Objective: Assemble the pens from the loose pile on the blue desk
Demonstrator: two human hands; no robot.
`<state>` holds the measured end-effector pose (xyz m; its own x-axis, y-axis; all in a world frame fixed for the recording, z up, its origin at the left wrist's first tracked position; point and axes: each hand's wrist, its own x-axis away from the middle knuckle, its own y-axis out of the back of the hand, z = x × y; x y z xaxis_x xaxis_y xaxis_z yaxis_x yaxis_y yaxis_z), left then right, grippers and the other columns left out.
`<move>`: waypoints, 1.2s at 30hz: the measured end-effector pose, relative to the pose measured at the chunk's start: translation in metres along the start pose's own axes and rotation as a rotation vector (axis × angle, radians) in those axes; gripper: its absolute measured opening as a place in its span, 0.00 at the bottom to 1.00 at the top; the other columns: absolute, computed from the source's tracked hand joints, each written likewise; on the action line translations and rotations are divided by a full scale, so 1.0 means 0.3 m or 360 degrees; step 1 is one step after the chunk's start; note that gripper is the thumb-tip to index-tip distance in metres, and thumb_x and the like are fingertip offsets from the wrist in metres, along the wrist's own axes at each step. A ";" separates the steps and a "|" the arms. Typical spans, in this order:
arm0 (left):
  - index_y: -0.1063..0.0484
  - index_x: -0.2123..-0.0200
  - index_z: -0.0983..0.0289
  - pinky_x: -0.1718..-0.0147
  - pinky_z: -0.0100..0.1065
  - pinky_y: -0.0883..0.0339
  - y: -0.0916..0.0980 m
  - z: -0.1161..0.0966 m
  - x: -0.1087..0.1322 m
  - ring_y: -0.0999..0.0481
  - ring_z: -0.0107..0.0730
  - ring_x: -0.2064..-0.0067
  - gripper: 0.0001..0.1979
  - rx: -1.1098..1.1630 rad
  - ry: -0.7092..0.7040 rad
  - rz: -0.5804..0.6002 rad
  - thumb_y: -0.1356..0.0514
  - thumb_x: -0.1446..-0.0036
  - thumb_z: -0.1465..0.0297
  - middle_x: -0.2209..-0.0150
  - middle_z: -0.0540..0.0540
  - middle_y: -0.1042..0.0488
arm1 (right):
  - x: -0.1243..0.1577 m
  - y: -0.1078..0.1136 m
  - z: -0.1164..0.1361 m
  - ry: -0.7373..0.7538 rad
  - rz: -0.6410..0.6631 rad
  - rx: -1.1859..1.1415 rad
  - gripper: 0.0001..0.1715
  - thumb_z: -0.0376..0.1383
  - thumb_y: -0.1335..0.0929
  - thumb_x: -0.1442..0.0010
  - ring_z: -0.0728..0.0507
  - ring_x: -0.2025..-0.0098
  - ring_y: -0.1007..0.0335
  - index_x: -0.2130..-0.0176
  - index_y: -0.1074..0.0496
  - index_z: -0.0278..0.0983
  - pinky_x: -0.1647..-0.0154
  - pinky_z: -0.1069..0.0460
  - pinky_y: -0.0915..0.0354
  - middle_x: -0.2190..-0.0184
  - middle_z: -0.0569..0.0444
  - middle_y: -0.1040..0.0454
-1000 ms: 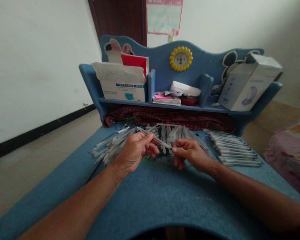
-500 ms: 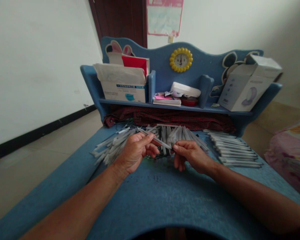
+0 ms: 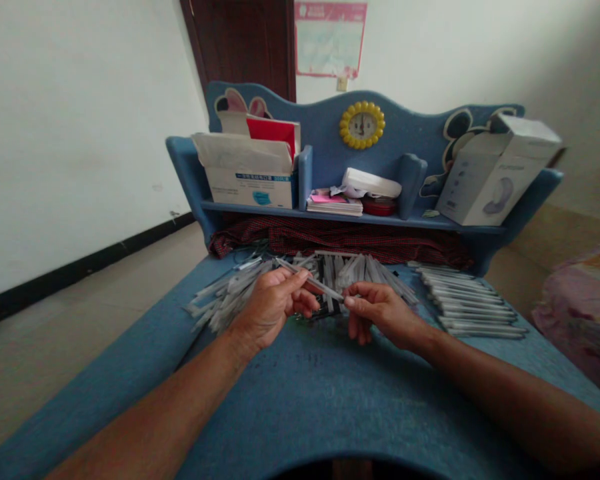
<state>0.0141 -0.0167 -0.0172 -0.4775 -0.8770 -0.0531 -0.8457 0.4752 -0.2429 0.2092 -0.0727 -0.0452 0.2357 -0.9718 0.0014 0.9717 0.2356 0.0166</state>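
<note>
My left hand [image 3: 274,305] holds a thin, whitish translucent pen barrel [image 3: 322,287] between thumb and fingers, slanting down to the right. At its lower right end, the thumb and forefinger of my right hand [image 3: 384,313] are pinched together; whether a small part is between them is hidden. Behind my left hand lies a loose heap of similar barrels [image 3: 225,293]. A second pile of barrels [image 3: 363,270] spreads beyond my right hand. To the right, pens with dark ends [image 3: 473,303] lie side by side in a row.
The blue desk [image 3: 300,400] carries a rear shelf with a mask box [image 3: 250,180], a stack of paper [image 3: 334,205], a yellow-rimmed clock [image 3: 362,125] and a white carton [image 3: 497,177]. Dark red checked cloth [image 3: 330,237] lies under the shelf. Patterned fabric [image 3: 585,300] is off to the right.
The view has tilted up slightly, so everything sits a little lower. Both hands keep nearly the same position on the pen barrel; the right fingers have shifted only slightly at its end.
</note>
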 end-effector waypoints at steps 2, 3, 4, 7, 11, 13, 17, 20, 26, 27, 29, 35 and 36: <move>0.32 0.68 0.69 0.82 0.25 0.35 -0.001 -0.002 0.001 0.26 0.27 0.79 0.08 0.0005 0.0011 -0.0007 0.40 0.45 0.69 0.72 0.59 0.23 | -0.001 0.000 0.000 0.0000 -0.0024 -0.0011 0.21 0.47 0.29 0.49 0.50 0.87 0.35 0.64 0.37 0.37 0.88 0.59 0.43 0.84 0.59 0.27; 0.32 0.68 0.69 0.82 0.25 0.35 -0.001 -0.003 0.002 0.27 0.27 0.79 0.08 0.0009 0.0016 -0.0007 0.39 0.45 0.69 0.72 0.59 0.24 | -0.001 -0.001 0.000 0.0002 -0.0028 -0.0021 0.22 0.47 0.28 0.50 0.50 0.87 0.35 0.64 0.37 0.37 0.88 0.59 0.43 0.84 0.59 0.27; 0.32 0.68 0.69 0.82 0.25 0.35 -0.002 -0.003 0.003 0.27 0.27 0.79 0.08 0.0013 0.0021 -0.0005 0.39 0.45 0.68 0.73 0.59 0.24 | -0.001 -0.002 -0.001 0.0002 -0.0021 -0.0029 0.21 0.48 0.29 0.49 0.50 0.87 0.35 0.65 0.37 0.37 0.88 0.58 0.42 0.84 0.59 0.27; 0.32 0.68 0.70 0.82 0.25 0.35 -0.002 -0.002 0.004 0.27 0.27 0.79 0.08 0.0014 0.0021 -0.0005 0.40 0.45 0.69 0.73 0.59 0.24 | 0.000 -0.005 -0.004 -0.0023 0.0029 -0.0033 0.20 0.50 0.33 0.45 0.51 0.87 0.35 0.70 0.36 0.36 0.88 0.58 0.42 0.84 0.57 0.27; 0.32 0.68 0.69 0.82 0.25 0.34 0.002 0.002 0.003 0.26 0.27 0.79 0.07 0.0003 0.0006 -0.0004 0.40 0.44 0.69 0.71 0.59 0.23 | 0.001 -0.004 -0.007 -0.0015 0.0038 -0.0034 0.21 0.51 0.35 0.43 0.51 0.87 0.35 0.68 0.36 0.36 0.88 0.59 0.43 0.84 0.57 0.27; 0.32 0.68 0.69 0.82 0.25 0.34 0.003 0.002 0.001 0.26 0.27 0.78 0.07 -0.0006 0.0001 -0.0002 0.40 0.44 0.69 0.71 0.59 0.23 | 0.001 -0.004 -0.007 -0.0004 0.0011 -0.0029 0.20 0.50 0.32 0.45 0.51 0.87 0.35 0.65 0.36 0.36 0.88 0.59 0.43 0.84 0.58 0.27; 0.32 0.68 0.69 0.82 0.25 0.35 -0.001 0.000 0.000 0.27 0.27 0.79 0.07 -0.0014 0.0010 0.0011 0.40 0.44 0.69 0.72 0.59 0.23 | 0.001 -0.004 -0.005 0.0002 0.0002 -0.0053 0.19 0.47 0.30 0.48 0.51 0.87 0.35 0.66 0.37 0.36 0.88 0.59 0.43 0.84 0.59 0.27; 0.32 0.68 0.69 0.82 0.25 0.35 -0.005 -0.002 0.002 0.27 0.27 0.79 0.08 -0.0012 0.0008 0.0007 0.40 0.44 0.69 0.72 0.58 0.24 | 0.002 -0.006 -0.003 -0.0043 0.0051 -0.0085 0.20 0.50 0.33 0.44 0.51 0.87 0.35 0.69 0.35 0.35 0.88 0.58 0.43 0.85 0.57 0.27; 0.32 0.68 0.69 0.82 0.25 0.35 -0.005 -0.004 0.003 0.26 0.27 0.78 0.08 0.0004 -0.0004 0.0007 0.39 0.45 0.69 0.72 0.58 0.24 | 0.001 -0.007 -0.001 -0.0016 0.0014 -0.0090 0.20 0.50 0.33 0.45 0.51 0.88 0.35 0.68 0.36 0.35 0.89 0.59 0.43 0.85 0.57 0.27; 0.32 0.68 0.69 0.82 0.25 0.35 -0.005 -0.004 0.003 0.26 0.27 0.79 0.08 0.0005 -0.0005 0.0002 0.39 0.45 0.69 0.72 0.58 0.24 | 0.001 -0.007 -0.001 -0.0009 0.0003 -0.0088 0.20 0.49 0.31 0.47 0.51 0.88 0.36 0.67 0.36 0.36 0.89 0.59 0.43 0.85 0.58 0.27; 0.32 0.69 0.69 0.82 0.24 0.35 -0.005 -0.003 0.004 0.27 0.27 0.79 0.07 0.0006 0.0003 0.0000 0.40 0.45 0.70 0.73 0.57 0.24 | 0.001 -0.008 -0.002 -0.0003 -0.0006 -0.0089 0.20 0.48 0.29 0.49 0.51 0.88 0.36 0.68 0.36 0.36 0.89 0.59 0.43 0.85 0.58 0.27; 0.33 0.68 0.70 0.82 0.24 0.35 -0.007 0.002 0.004 0.26 0.26 0.79 0.07 0.0007 0.0007 0.0009 0.40 0.45 0.70 0.73 0.58 0.24 | 0.004 -0.005 -0.007 -0.0099 0.0097 -0.0203 0.21 0.50 0.33 0.45 0.50 0.88 0.35 0.71 0.34 0.34 0.89 0.58 0.42 0.85 0.55 0.27; 0.33 0.68 0.70 0.82 0.24 0.35 -0.007 0.001 0.004 0.26 0.27 0.79 0.07 0.0005 0.0009 0.0011 0.40 0.45 0.70 0.73 0.58 0.24 | 0.004 -0.003 -0.007 -0.0125 0.0124 -0.0235 0.21 0.50 0.33 0.45 0.50 0.88 0.34 0.70 0.34 0.34 0.89 0.58 0.42 0.85 0.54 0.26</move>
<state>0.0153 -0.0187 -0.0171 -0.4847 -0.8733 -0.0495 -0.8416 0.4810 -0.2455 0.2086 -0.0742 -0.0474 0.3138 -0.9465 0.0754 0.9438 0.3022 -0.1339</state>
